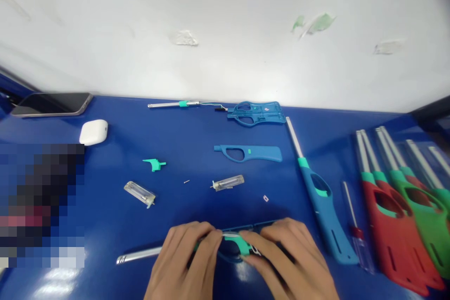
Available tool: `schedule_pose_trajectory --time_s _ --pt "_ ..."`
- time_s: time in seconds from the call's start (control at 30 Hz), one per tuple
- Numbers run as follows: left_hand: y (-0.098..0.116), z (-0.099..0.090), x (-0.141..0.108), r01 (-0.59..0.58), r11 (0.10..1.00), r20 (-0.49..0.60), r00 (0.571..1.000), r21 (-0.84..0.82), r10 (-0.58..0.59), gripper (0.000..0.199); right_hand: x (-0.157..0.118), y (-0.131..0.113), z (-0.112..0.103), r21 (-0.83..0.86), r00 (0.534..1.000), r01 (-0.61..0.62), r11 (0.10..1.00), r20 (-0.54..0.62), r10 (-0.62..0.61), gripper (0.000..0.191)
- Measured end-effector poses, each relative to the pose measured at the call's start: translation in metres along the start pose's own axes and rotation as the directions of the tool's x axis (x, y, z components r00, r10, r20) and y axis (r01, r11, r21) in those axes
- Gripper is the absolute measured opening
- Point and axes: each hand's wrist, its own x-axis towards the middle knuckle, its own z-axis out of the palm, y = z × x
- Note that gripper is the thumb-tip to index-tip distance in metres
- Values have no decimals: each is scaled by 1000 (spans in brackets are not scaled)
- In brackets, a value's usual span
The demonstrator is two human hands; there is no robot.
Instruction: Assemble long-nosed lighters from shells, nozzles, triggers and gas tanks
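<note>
At the front edge, my left hand (190, 258) and my right hand (288, 258) are bent over a partly open blue lighter body (230, 258). A metal lighter tube (138, 255) sticks out to the left from under my left hand. My left fingertips press at the top of the body, near a pale wire (231, 234). Between the hands shows a green trigger (241, 244), and my right fingers pinch around its right side. Part of the body is hidden under both hands.
Beyond the hands lie a clear fuel tank (228, 183), another tank (139, 193), a green trigger (153, 164), a blue half shell (260, 153) and an opened lighter (260, 113). To the right are a blue lighter (326, 215), a screwdriver (358, 243) and red lighters (393, 229).
</note>
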Motion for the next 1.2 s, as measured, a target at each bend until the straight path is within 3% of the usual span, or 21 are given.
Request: schedule_pose_trajectory --time_s 0.23,0.5,0.6,0.8,1.03,1.2 --pt "0 1 2 53 991 33 998 -120 -49 26 -5 1 3 -6 999 -12 1000 44 13 22" --pt "-2 -3 6 -5 997 67 998 -82 11 38 -9 1 -1 54 989 -103 993 111 96 29" --pt "2 -4 8 13 992 55 998 -123 -7 37 -7 0 -1 18 990 -55 998 132 52 31" --pt "12 -4 13 25 985 -11 1000 -171 -27 20 0 0 -8 71 1000 -14 997 25 13 26" --pt "11 -1 14 -25 988 -26 999 -153 21 15 10 7 -22 239 999 23 971 25 -30 29" --pt "12 0 15 -21 986 -31 999 -165 17 14 7 6 -24 218 999 -22 976 44 13 27"
